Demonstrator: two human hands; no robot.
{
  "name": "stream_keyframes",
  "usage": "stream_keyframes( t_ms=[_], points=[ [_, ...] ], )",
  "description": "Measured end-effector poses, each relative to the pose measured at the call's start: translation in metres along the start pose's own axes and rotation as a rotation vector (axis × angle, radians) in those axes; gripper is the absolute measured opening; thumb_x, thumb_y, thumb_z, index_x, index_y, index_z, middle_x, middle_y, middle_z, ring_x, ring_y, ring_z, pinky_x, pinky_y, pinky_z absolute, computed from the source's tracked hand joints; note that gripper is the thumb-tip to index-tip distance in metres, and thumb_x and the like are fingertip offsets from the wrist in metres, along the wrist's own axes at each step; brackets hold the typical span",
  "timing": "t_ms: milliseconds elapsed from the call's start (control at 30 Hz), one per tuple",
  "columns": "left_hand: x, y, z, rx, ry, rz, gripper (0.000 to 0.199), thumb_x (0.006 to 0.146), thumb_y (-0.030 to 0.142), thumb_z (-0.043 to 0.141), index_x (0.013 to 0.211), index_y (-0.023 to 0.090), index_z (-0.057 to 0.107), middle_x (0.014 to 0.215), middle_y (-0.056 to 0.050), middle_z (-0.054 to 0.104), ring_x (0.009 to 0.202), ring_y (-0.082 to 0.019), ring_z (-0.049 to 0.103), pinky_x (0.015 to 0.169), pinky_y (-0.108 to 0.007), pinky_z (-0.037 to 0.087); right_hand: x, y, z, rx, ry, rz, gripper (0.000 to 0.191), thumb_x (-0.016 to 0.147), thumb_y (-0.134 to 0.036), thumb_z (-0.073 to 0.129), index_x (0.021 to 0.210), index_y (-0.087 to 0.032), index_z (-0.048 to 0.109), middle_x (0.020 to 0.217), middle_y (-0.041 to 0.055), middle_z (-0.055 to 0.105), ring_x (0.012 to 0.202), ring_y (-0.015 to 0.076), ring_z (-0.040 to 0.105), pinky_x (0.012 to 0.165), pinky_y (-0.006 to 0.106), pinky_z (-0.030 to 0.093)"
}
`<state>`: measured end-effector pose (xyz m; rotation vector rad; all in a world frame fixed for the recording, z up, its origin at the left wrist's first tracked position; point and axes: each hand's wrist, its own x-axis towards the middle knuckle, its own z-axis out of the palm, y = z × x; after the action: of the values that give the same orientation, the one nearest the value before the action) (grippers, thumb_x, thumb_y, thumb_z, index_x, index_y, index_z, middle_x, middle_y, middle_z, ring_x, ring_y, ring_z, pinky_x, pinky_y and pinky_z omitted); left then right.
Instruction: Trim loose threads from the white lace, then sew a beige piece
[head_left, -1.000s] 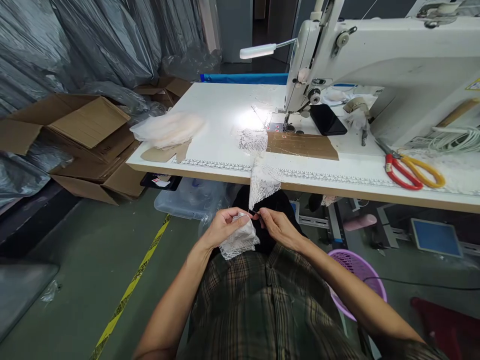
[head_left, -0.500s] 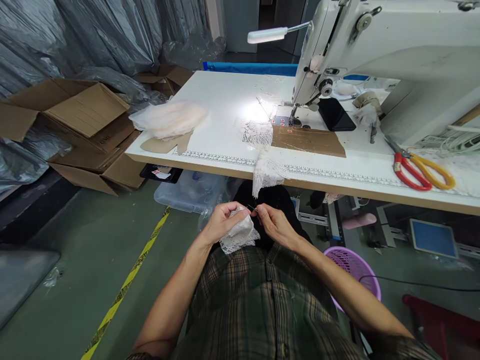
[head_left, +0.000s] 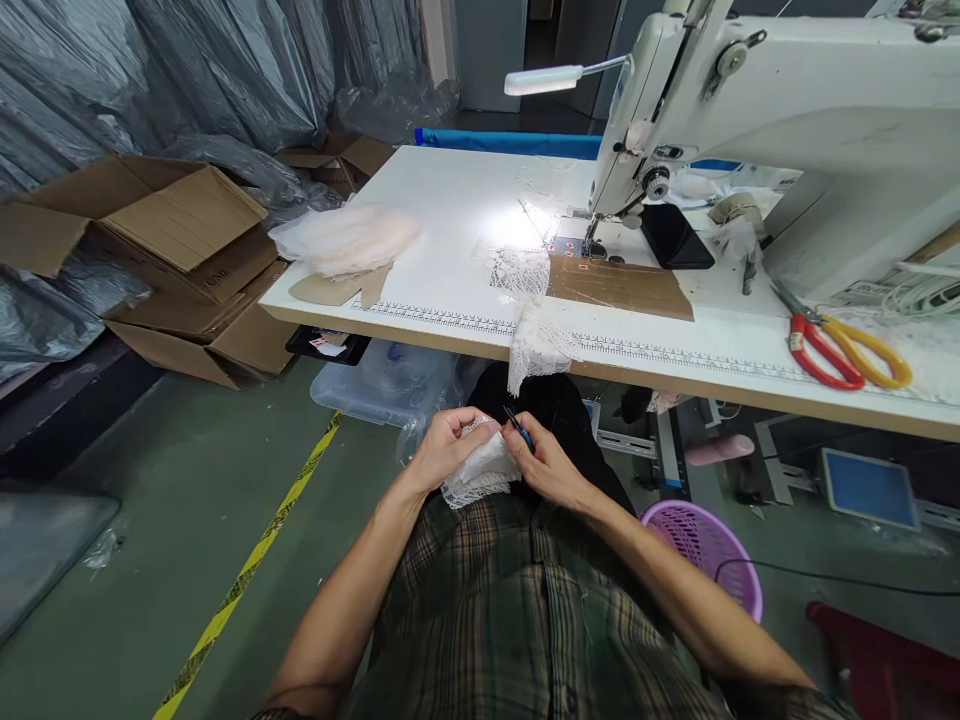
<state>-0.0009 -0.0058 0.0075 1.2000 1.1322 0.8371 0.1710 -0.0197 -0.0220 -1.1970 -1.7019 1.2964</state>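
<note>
Head view: left hand [head_left: 448, 447] pinching white lace [head_left: 484, 468] above lap, below table [head_left: 450, 230] edge. Right hand [head_left: 551, 465] gripping small snips [head_left: 520, 430], tips up, fingers at same lace. Second lace piece [head_left: 536, 350] draped over table edge, near sewing machine [head_left: 637, 130] needle. Scissors [head_left: 840, 345] on table, right side.

the white surface [head_left: 450, 220] carries the sewing machine [head_left: 750, 110], a strip of brown cardboard [head_left: 622, 288], white lace [head_left: 525, 275] draping over its front edge, a black phone [head_left: 676, 237], red-and-yellow scissors [head_left: 840, 345] at one end and pale sheer fabric [head_left: 345, 238] partly over beige pieces [head_left: 330, 288] at the other
</note>
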Motion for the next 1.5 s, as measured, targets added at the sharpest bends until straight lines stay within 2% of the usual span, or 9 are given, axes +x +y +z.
stream_keyframes(
  t_ms=[167,300,467,700,867,1000,1100,1367,1500],
  points=[
    [0.001,-0.014,-0.006,0.355,0.083,0.115,0.034,0.083,0.045,0.058,0.096,0.016,0.071,0.089,-0.007,0.070,0.080,-0.021,0.063,0.074,-0.031,0.048,-0.011,0.009,-0.003,-0.074,-0.048,0.011,0.029,0.083,-0.047,0.060,0.086,-0.020,0.051,0.070,-0.0045,0.050,0.056,0.0090,0.040,0.054,0.022,0.035],
    [0.002,-0.039,-0.009,0.806,0.022,0.287,0.040,0.087,0.041,0.055,0.120,0.020,0.063,0.125,-0.012,0.061,0.116,-0.029,0.053,0.101,-0.046,0.037,0.003,0.003,-0.013,-0.124,0.288,-0.052,0.034,0.081,-0.045,0.062,0.100,-0.019,0.052,0.080,-0.0004,0.059,0.052,0.0082,0.041,0.054,0.023,0.038],
    [-0.002,-0.063,-0.007,0.962,-0.129,0.347,0.037,0.090,0.041,0.052,0.119,0.020,0.063,0.133,-0.014,0.056,0.125,-0.030,0.047,0.108,-0.052,0.029,0.037,-0.015,-0.015,-0.140,0.530,-0.083,0.037,0.079,-0.051,0.062,0.094,-0.018,0.058,0.058,-0.0044,0.050,0.048,0.0090,0.039,0.051,0.023,0.036],
    [0.010,-0.034,-0.014,0.418,0.040,0.400,0.063,0.086,0.052,0.056,0.139,0.020,0.045,0.145,-0.014,0.042,0.135,-0.028,0.038,0.112,-0.044,0.029,0.020,-0.030,-0.006,-0.046,0.339,-0.140,0.032,0.084,-0.046,0.055,0.067,-0.019,0.050,0.054,-0.0041,0.039,0.050,0.0099,0.036,0.048,0.023,0.032],
    [0.026,-0.010,-0.006,-0.129,-0.115,0.346,0.072,0.079,0.064,0.057,0.131,0.015,0.052,0.140,-0.017,0.049,0.133,-0.030,0.041,0.113,-0.043,0.028,-0.027,-0.038,0.002,-0.023,-0.039,-0.184,0.024,0.084,-0.034,0.057,0.067,-0.019,0.051,0.053,-0.0049,0.042,0.047,0.0081,0.036,0.047,0.022,0.031],
    [0.021,-0.007,0.008,-0.398,-0.387,0.134,0.070,0.070,0.062,0.067,0.120,0.013,0.061,0.108,-0.017,0.068,0.102,-0.028,0.063,0.093,-0.040,0.046,-0.049,-0.040,0.004,-0.039,-0.220,-0.230,0.027,0.082,-0.029,0.059,0.060,-0.020,0.047,0.050,-0.0060,0.042,0.045,0.0072,0.034,0.047,0.022,0.030],
    [0.013,-0.007,0.008,-0.333,-0.358,0.007,0.054,0.065,0.047,0.079,0.105,0.012,0.069,0.077,-0.007,0.068,0.067,-0.016,0.063,0.067,-0.028,0.048,-0.053,-0.037,-0.004,-0.080,-0.315,-0.241,0.023,0.083,-0.027,0.058,0.062,-0.019,0.052,0.051,-0.0059,0.043,0.046,0.0075,0.035,0.048,0.022,0.030],
    [0.006,0.004,-0.005,-0.053,-0.143,-0.031,0.031,0.072,0.039,0.075,0.088,0.013,0.072,0.076,-0.006,0.069,0.066,-0.014,0.059,0.058,-0.023,0.044,-0.017,-0.016,-0.036,-0.137,0.017,-0.033,0.051,0.099,-0.046,0.024,0.090,-0.016,0.064,0.068,0.0019,0.056,0.064,0.0141,0.050,0.060,0.026,0.039],
    [0.006,0.008,-0.004,-0.027,-0.141,-0.028,0.029,0.071,0.038,0.075,0.083,0.012,0.073,0.080,-0.007,0.070,0.070,-0.015,0.059,0.059,-0.022,0.045,0.003,-0.014,-0.035,-0.196,-0.002,-0.021,0.050,0.098,-0.050,0.029,0.085,-0.016,0.064,0.062,-0.0004,0.053,0.058,0.0131,0.047,0.056,0.025,0.035]
  ],
)
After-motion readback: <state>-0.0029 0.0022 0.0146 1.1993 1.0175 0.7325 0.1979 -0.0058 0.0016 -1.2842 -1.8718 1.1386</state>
